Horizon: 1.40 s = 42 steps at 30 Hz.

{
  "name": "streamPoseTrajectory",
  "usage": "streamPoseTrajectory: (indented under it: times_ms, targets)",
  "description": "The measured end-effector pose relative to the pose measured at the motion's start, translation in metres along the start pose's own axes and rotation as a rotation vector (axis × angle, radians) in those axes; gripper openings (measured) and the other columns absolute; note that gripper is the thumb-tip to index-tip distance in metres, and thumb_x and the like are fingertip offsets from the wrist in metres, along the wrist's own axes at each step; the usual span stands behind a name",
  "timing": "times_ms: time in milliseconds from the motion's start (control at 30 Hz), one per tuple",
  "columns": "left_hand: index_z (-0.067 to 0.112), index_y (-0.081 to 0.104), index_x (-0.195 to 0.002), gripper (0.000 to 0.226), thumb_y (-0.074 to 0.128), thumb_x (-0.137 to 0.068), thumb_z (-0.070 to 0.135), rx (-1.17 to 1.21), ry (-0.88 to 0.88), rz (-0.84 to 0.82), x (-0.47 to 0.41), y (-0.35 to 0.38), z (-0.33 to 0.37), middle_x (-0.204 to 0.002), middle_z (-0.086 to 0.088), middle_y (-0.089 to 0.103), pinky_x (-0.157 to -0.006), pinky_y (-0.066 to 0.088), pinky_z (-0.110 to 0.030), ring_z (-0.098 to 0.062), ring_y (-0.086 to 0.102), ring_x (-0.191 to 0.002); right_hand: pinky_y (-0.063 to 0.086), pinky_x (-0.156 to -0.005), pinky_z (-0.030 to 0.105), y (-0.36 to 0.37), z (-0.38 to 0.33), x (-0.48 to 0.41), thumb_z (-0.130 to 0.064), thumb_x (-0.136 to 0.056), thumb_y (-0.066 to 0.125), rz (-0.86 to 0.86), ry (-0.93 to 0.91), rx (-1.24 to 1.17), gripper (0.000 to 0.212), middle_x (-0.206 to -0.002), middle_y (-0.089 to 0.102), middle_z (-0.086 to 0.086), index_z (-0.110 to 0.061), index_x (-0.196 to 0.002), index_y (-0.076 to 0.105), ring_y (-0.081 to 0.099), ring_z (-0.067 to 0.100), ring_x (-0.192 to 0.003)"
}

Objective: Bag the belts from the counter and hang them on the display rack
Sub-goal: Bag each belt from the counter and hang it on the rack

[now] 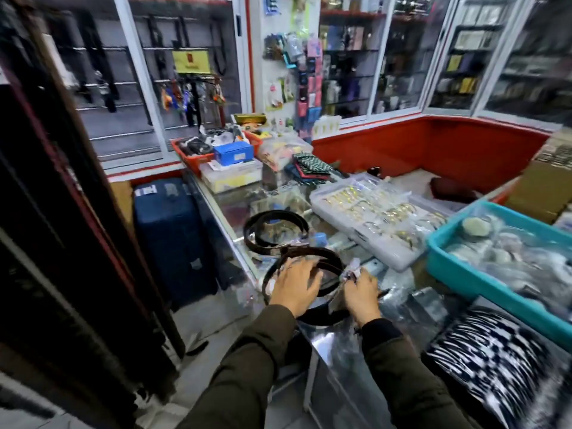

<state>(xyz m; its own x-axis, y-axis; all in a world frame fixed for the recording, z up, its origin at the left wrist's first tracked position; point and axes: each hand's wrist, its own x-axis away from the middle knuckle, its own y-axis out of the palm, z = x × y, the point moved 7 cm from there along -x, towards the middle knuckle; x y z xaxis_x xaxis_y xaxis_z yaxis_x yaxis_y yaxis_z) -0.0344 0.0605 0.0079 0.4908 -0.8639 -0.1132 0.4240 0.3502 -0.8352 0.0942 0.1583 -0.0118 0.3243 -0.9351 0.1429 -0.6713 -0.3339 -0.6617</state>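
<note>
Two coiled dark belts lie on the glass counter (235, 212). The far belt (275, 230) rests untouched near the counter's left edge. The near belt (328, 258) lies under my hands, partly covered by them. My left hand (295, 287) lies flat on this coil with fingers spread. My right hand (362, 292) pinches a clear plastic bag (353, 272) at the belt's right side. The display rack (130, 88), with belts hanging on rails, stands behind glass at the back left.
A clear tray of bracelets (368, 212) and a teal bin (464, 274) crowd the counter's right. Striped bangles (495, 360) sit near right. A red basket (198, 157) and blue box (233, 153) stand at the far end. A dark suitcase (170, 236) is on the floor left.
</note>
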Motion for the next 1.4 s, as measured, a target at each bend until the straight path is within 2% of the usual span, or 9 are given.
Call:
streamPoseTrajectory:
  times_ms: [133,300,467,567,700,967,1100,1200,1400]
  targets:
    - [0.020,0.064,-0.131,0.045,0.042,-0.103,0.048,-0.014,0.022,-0.220,-0.006,0.027,0.016,-0.132,-0.012,0.066,-0.098,0.049,-0.041,-0.032,0.060,-0.122,0.043,-0.099,0.039,-0.008,0.008,-0.008,-0.009,-0.093,0.055,-0.057,0.082,-0.032,0.034,-0.127,0.058,0.035,0.013,-0.118,0.058,0.055,0.044,-0.125]
    - [0.021,0.063,-0.132,0.049,0.047,-0.099,0.053,-0.057,0.012,-0.312,-0.009,0.044,0.017,-0.134,-0.010,0.067,-0.096,0.050,-0.038,-0.031,0.061,-0.123,0.058,-0.093,0.047,0.000,0.022,-0.025,-0.007,-0.087,0.066,-0.205,0.152,-0.098,0.027,-0.108,0.072,0.026,0.008,-0.109,0.068,0.071,0.039,-0.104]
    - [0.016,0.067,-0.119,0.032,0.046,-0.102,0.034,0.028,-0.003,-0.241,-0.010,0.038,0.020,-0.116,-0.014,0.071,-0.089,0.053,-0.043,-0.035,0.064,-0.111,0.063,-0.069,0.042,0.017,0.019,-0.017,0.007,-0.092,0.055,-0.304,0.316,-0.500,0.007,-0.090,0.067,0.028,0.008,-0.087,0.059,0.070,0.038,-0.084]
    - [0.018,0.068,-0.121,0.033,0.045,-0.104,0.034,0.129,-0.013,-0.129,-0.010,0.024,0.022,-0.115,-0.011,0.073,-0.087,0.053,-0.041,-0.032,0.065,-0.109,0.063,-0.064,0.034,0.018,0.010,-0.010,0.007,-0.096,0.053,-0.320,0.297,-0.783,0.020,-0.101,0.065,0.027,0.010,-0.116,0.056,0.068,0.035,-0.087]
    - [0.014,0.067,-0.129,0.036,0.048,-0.104,0.030,0.271,0.027,0.065,-0.007,-0.009,0.028,-0.123,-0.012,0.071,-0.097,0.052,-0.044,-0.031,0.064,-0.115,0.062,-0.066,0.027,0.000,-0.017,-0.001,0.005,-0.094,0.058,-0.310,0.135,-0.924,0.028,-0.103,0.068,0.030,0.015,-0.121,0.055,0.068,0.027,-0.075]
    - [0.004,0.065,-0.131,0.034,0.051,-0.103,0.017,0.374,0.082,0.458,0.011,-0.094,0.025,-0.120,-0.013,0.067,-0.098,0.050,-0.036,-0.026,0.063,-0.113,0.064,-0.067,0.025,-0.027,-0.113,0.025,0.003,-0.090,0.066,-0.329,-0.237,-0.968,0.044,-0.116,0.066,0.026,0.007,-0.131,0.052,0.071,0.019,-0.075]
    - [0.004,0.065,-0.130,0.033,0.049,-0.104,0.018,0.433,0.072,0.648,0.037,-0.138,0.009,-0.116,-0.009,0.065,-0.092,0.051,-0.031,-0.019,0.062,-0.107,0.062,-0.083,0.040,-0.018,-0.166,0.047,0.003,-0.089,0.067,-0.410,-0.377,-0.904,0.048,-0.125,0.064,0.028,0.010,-0.135,0.052,0.071,0.032,-0.094]
    - [0.004,0.064,-0.132,0.034,0.049,-0.105,0.019,0.420,0.015,0.811,0.067,-0.167,-0.009,-0.111,-0.001,0.058,-0.089,0.044,-0.014,-0.002,0.055,-0.100,0.064,-0.068,0.026,-0.004,-0.204,0.070,0.003,-0.086,0.071,-0.477,-0.496,-0.842,0.046,-0.117,0.067,0.022,0.006,-0.130,0.058,0.072,0.015,-0.078]
    - [0.017,0.053,-0.145,0.041,0.044,-0.106,0.023,0.154,-0.127,1.032,0.125,-0.210,-0.037,-0.157,-0.004,0.033,-0.116,0.035,-0.032,-0.020,0.039,-0.139,0.063,-0.067,0.023,0.036,-0.257,0.121,0.004,-0.082,0.075,-0.623,-0.653,-0.810,0.040,-0.098,0.074,0.005,-0.002,-0.121,0.067,0.073,0.009,-0.076]
